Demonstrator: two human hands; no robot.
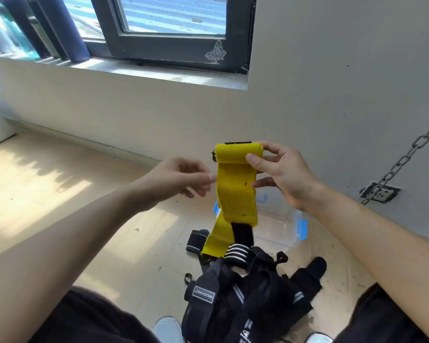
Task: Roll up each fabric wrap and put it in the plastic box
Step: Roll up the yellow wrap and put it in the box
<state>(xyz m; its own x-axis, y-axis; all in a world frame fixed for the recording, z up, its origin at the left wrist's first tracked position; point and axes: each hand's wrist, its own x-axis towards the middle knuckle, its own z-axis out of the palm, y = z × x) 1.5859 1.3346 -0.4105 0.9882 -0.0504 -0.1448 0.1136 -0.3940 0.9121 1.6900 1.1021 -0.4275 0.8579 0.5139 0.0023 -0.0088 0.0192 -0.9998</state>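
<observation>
A yellow fabric wrap [235,191] hangs in the air in front of me, its top end rolled into a small coil. My right hand [280,172] grips that coil between thumb and fingers. My left hand [183,177] pinches the wrap's left edge just below the coil. The wrap's black end dangles over a clear plastic box [280,226] with blue clips, which stands on the floor; what it holds is hidden from me. A heap of black wraps [245,295] lies on the floor between my knees.
A single black wrap [196,240] lies left of the box. The wall and a window sill stand behind. A metal chain [404,160] hangs at the right by a wall socket [379,193]. My shoes show at the bottom edge.
</observation>
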